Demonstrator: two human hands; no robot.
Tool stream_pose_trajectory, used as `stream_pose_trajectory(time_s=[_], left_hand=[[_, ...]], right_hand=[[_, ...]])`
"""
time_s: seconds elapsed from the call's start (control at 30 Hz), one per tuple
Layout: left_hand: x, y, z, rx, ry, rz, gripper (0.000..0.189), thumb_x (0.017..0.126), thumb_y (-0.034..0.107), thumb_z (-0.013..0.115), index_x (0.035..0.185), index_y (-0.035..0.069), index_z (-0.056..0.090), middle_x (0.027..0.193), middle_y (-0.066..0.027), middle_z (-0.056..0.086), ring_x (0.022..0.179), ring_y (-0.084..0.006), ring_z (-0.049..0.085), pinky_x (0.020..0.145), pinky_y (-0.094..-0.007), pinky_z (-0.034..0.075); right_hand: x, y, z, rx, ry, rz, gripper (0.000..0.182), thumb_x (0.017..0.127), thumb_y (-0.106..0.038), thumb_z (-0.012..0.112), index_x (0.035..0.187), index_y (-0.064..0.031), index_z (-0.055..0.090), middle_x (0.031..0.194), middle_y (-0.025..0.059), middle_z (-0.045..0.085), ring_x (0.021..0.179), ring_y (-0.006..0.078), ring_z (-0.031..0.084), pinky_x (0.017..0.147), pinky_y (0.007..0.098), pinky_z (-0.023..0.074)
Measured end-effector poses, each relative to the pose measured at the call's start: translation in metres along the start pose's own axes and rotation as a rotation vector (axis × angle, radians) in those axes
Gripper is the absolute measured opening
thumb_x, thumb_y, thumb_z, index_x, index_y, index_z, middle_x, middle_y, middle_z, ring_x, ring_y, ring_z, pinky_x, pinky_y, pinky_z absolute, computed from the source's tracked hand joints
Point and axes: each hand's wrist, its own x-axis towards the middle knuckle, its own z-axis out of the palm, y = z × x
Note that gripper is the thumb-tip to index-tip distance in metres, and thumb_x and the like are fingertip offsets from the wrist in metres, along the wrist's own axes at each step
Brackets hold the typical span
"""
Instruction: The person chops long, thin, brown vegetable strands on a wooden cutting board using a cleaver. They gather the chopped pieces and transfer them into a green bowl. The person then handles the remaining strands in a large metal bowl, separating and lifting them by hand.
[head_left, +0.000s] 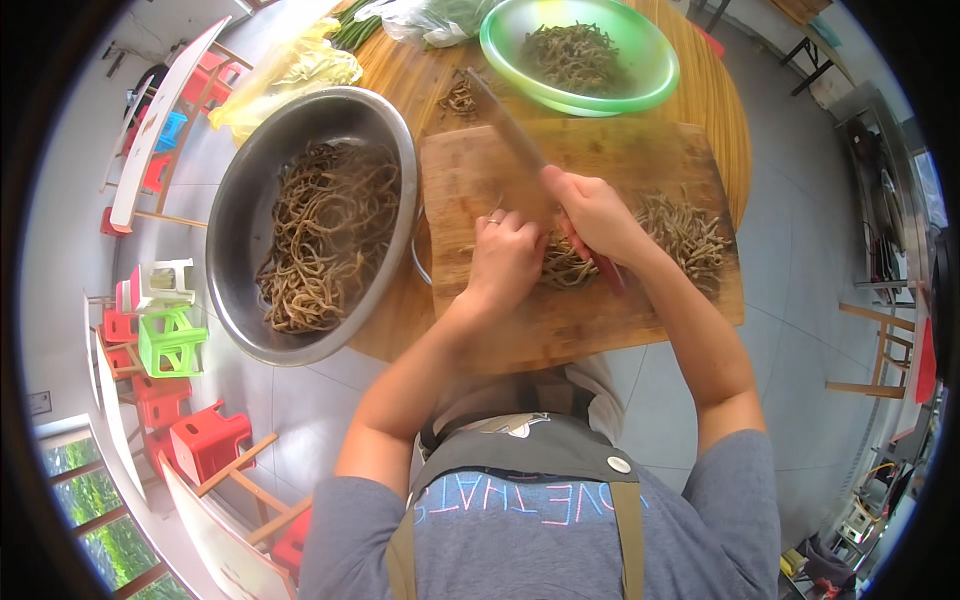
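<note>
My right hand (602, 219) grips a cleaver by its reddish handle (609, 274). The broad blade (517, 127) points away and to the left above the wooden cutting board (480, 161). Fingers curled, my left hand (504, 253) holds brown vegetable strands down on the board, close to the blade; the fingers hide part of them. Loose strands (568, 264) show between my hands. To the right lies a heap of short cut pieces (686, 236). Long uncut strands (330, 232) fill much of an oval metal basin (238, 300) on the left.
A green plastic bowl (660, 71) holding cut pieces stands beyond the board on the round wooden table (731, 142). Small scraps (459, 96) lie near it. Yellow plastic bag (292, 75), clear bag (431, 21) and green stalks (356, 26) sit at the back left.
</note>
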Motion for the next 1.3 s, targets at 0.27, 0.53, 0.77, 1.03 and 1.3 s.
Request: stream_pose_trajectory(time_s=[0.27, 0.53, 0.77, 1.03, 1.3], left_hand=[[0.023, 0.001, -0.005, 0.027, 0.047, -0.041, 0.013, 0.078, 0.017, 0.067, 0.09, 0.011, 0.067, 0.082, -0.0054, 0.063, 0.082, -0.0237, 0.059, 0.077, -0.0379, 0.04], [0.066, 0.01, 0.026, 0.09, -0.169, -0.065, 0.007, 0.078, 0.002, 0.055, 0.083, 0.001, 0.059, 0.087, -0.0194, 0.062, 0.077, -0.0305, 0.061, 0.078, -0.0404, 0.046], [0.097, -0.033, -0.023, 0.335, 0.373, -0.085, 0.024, 0.085, 0.005, 0.053, 0.106, -0.001, 0.062, 0.09, -0.0185, 0.065, 0.084, -0.0349, 0.063, 0.079, -0.0452, 0.049], [0.035, -0.039, -0.025, 0.01, -0.194, -0.436, 0.019, 0.083, 0.023, 0.066, 0.086, 0.005, 0.069, 0.085, -0.0148, 0.063, 0.08, -0.0317, 0.062, 0.075, -0.0405, 0.048], [0.045, -0.014, -0.011, -0.101, 0.121, -0.172, 0.013, 0.082, 0.021, 0.067, 0.083, 0.009, 0.069, 0.082, -0.0095, 0.063, 0.076, -0.0283, 0.062, 0.069, -0.0387, 0.05]], right_hand=[[-0.068, -0.016, -0.014, 0.397, 0.268, -0.166, 0.05, 0.099, -0.048, 0.038, 0.083, -0.0026, 0.051, 0.053, 0.0001, 0.042, 0.039, 0.0076, 0.04, 0.036, 0.0228, 0.0344], [-0.116, 0.005, -0.014, 0.42, 0.438, -0.087, 0.06, 0.096, -0.056, 0.036, 0.068, -0.0035, 0.044, 0.052, 0.0018, 0.043, 0.039, 0.01, 0.041, 0.035, 0.0245, 0.0344], [-0.129, 0.005, -0.016, 0.378, 0.509, -0.158, 0.061, 0.096, -0.056, 0.036, 0.063, -0.0053, 0.042, 0.051, 0.0021, 0.043, 0.039, 0.0099, 0.042, 0.035, 0.0243, 0.0349], [-0.133, 0.014, -0.01, 0.372, 0.432, -0.134, 0.056, 0.098, -0.051, 0.035, 0.069, -0.0045, 0.043, 0.053, 0.0021, 0.045, 0.04, 0.009, 0.043, 0.036, 0.0236, 0.0362], [-0.134, 0.015, -0.005, 0.368, 0.399, -0.112, 0.053, 0.098, -0.05, 0.036, 0.071, -0.0051, 0.042, 0.055, 0.002, 0.046, 0.041, 0.0084, 0.043, 0.037, 0.0228, 0.0377]])
